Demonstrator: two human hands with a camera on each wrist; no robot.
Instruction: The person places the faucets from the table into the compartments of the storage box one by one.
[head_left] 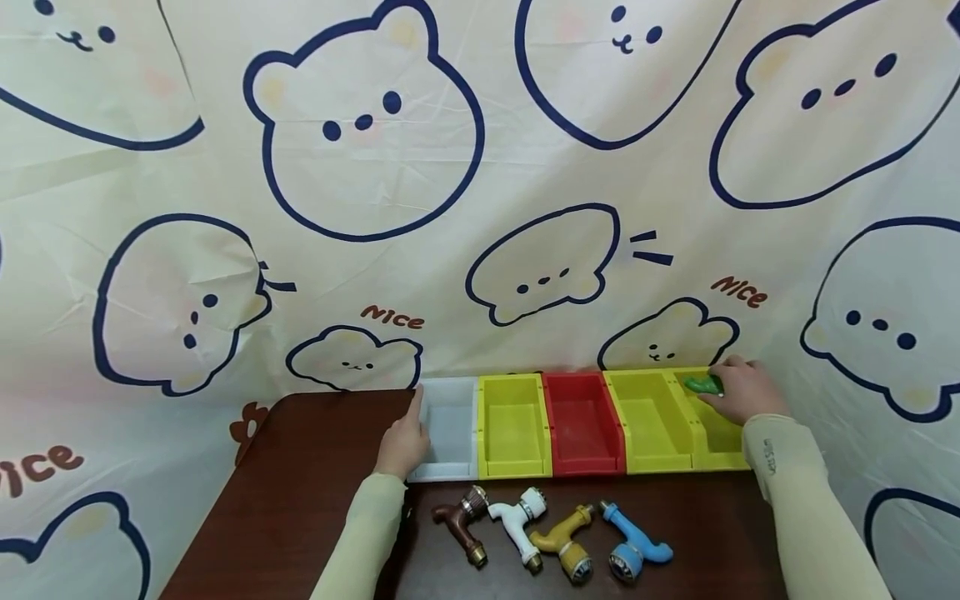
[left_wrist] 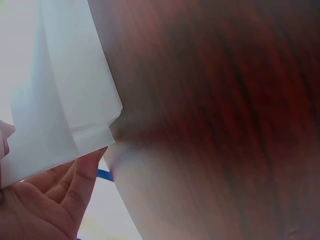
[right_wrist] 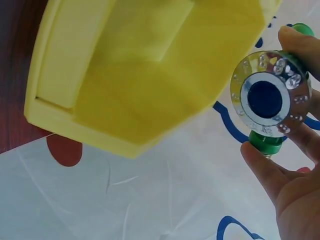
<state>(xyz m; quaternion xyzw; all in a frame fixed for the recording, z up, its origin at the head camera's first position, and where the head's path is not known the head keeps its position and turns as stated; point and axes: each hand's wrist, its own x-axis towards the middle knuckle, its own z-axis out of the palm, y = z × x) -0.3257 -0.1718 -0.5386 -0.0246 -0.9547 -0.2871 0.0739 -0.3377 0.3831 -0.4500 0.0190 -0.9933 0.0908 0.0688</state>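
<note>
At the far left of the bin row, my left hand (head_left: 402,443) holds the side of the white bin (head_left: 452,468). The left wrist view has the fingers (left_wrist: 82,187) along one side of the bin's wall and the thumb at the other. My right hand (head_left: 750,393) pinches a green faucet (head_left: 702,384) over the rightmost yellow bin (head_left: 722,460). In the right wrist view, the faucet's round silvery knob (right_wrist: 270,128) faces the camera, with the green body partly hidden by the fingers.
A red bin (head_left: 587,471) and more yellow bins (head_left: 515,473) stand between. Before the row lie a brown faucet (head_left: 459,518), a white faucet (head_left: 516,518), a yellow faucet (head_left: 558,533) and a blue faucet (head_left: 633,537) on the dark table (head_left: 300,492). A printed cloth (head_left: 525,183) hangs behind.
</note>
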